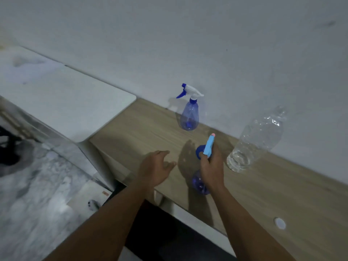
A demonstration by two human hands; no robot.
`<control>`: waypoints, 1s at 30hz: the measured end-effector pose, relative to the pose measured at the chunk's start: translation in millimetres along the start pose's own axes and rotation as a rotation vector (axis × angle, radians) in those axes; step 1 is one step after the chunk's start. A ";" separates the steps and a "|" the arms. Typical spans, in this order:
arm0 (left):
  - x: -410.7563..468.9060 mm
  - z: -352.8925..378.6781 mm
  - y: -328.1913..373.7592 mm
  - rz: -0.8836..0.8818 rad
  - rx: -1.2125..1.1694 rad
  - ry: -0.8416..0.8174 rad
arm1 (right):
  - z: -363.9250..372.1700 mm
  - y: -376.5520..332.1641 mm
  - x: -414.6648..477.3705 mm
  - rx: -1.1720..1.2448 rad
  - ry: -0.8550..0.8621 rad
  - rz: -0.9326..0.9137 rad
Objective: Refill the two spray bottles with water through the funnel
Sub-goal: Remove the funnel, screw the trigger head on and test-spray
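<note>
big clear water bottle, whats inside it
The clear water bottle holds water only near its base; the rest above looks empty. Its neck is blurred, so whether a cap is on cannot be told. A white cap lies apart on the wooden desk.

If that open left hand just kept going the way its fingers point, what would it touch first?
Probably the near spray bottle held by the right hand: the left hand points right toward it over bare wooden table. Depth is unclear.

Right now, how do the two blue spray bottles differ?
The far spray bottle stands untouched by the wall with a white-and-blue trigger head; the near spray bottle has a light-blue head, gripped by the right hand. The left hand is empty. Both bodies are translucent blue.
</note>
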State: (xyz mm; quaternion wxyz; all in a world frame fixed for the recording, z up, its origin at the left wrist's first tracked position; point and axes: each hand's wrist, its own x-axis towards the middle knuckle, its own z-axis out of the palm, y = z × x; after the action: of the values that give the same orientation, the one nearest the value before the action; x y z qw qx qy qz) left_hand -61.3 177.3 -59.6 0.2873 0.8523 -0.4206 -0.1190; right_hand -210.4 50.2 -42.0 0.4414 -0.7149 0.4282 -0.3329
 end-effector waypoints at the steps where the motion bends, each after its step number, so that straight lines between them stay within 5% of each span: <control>1: 2.5 -12.7 -5.8 -0.006 0.052 -0.006 | -1.0 -8.7 -2.4 0.003 -0.032 0.021; 13: -2.0 -117.5 -15.2 -0.142 0.324 -0.141 | 7.2 -79.3 -41.4 -0.184 -0.438 0.215; 30: -24.3 -150.1 -13.1 -0.164 0.294 -0.187 | -4.7 -108.1 -79.7 -0.199 -0.318 0.214</control>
State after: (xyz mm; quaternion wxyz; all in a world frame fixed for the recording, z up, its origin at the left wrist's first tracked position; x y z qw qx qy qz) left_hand -1.1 261.2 52.7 0.1085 0.9018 -0.3873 -0.1581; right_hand -212.8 147.1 51.0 0.4632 -0.7490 0.4573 -0.1232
